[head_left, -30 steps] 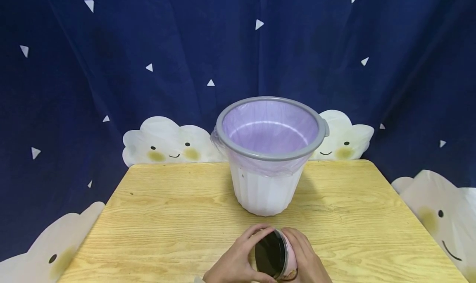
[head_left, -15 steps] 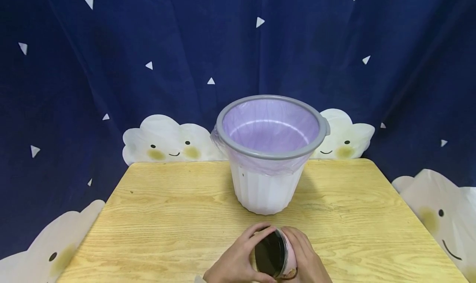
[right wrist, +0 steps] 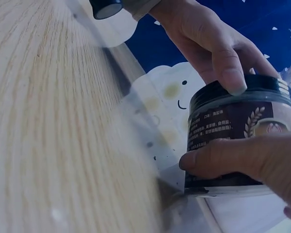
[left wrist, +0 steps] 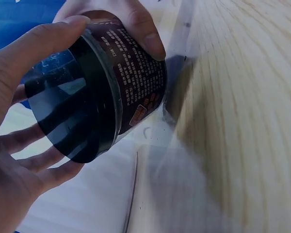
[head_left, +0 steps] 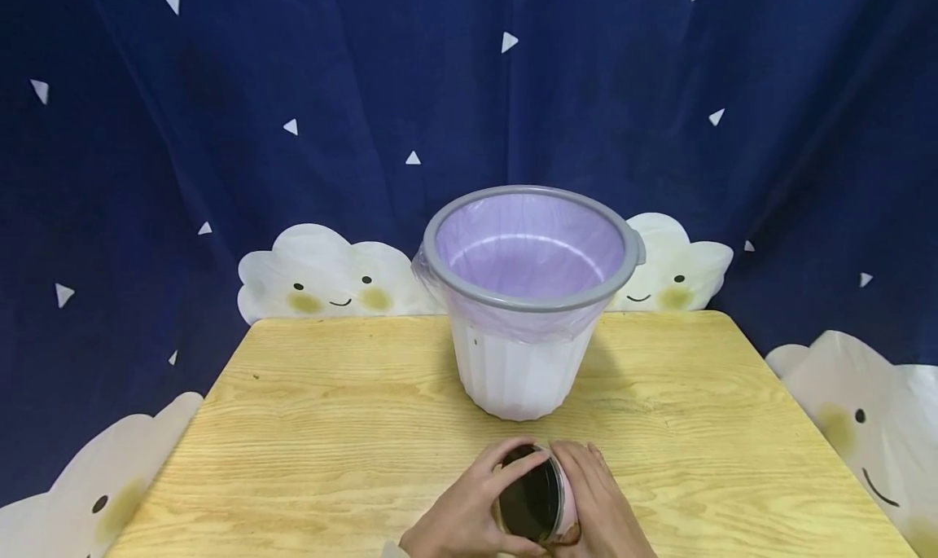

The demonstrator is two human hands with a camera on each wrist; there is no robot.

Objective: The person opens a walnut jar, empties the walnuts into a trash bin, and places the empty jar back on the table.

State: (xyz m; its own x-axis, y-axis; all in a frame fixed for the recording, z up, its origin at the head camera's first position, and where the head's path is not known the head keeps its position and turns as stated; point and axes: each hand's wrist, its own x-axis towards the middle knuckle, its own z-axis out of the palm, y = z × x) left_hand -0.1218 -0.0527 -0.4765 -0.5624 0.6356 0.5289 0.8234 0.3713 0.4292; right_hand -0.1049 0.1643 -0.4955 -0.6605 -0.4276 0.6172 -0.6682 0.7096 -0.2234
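My left grip (head_left: 471, 505) clasps the black lid (head_left: 529, 499); my right grip (head_left: 602, 505) holds the jar (right wrist: 237, 120), seemingly to steady it.

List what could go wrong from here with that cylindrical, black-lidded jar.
The cylindrical brown-labelled jar tilts, so any contents might spill if its round black lid comes off.
The left hand holds that lid, the right hand the jar's body; either might slip.
The white fluted plastic bin stands beyond both hands; a jerk could knock it.
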